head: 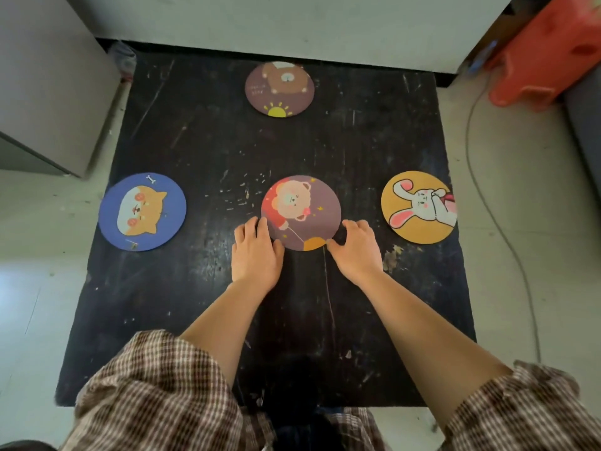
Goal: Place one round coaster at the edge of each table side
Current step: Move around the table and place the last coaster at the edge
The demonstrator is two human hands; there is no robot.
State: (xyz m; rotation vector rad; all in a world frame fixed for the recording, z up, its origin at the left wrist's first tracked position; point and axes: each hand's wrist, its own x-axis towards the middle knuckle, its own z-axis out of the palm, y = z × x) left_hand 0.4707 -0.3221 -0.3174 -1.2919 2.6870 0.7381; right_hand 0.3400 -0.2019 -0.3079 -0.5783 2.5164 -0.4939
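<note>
A mauve bear-with-balloon coaster (300,208) lies flat near the middle of the scratched black table (208,148). My left hand (257,252) grips its near-left rim and my right hand (354,247) grips its near-right rim. A brown bear coaster (279,88) sits at the far edge. At the left edge rests a blue dog coaster (142,211), slightly over the side. A yellow rabbit coaster (419,207) lies at the right edge.
A grey cabinet (48,86) stands left of the table. An orange plastic stool (546,50) and a thin cable (481,177) are on the floor to the right. A pale wall base (292,24) runs behind the table.
</note>
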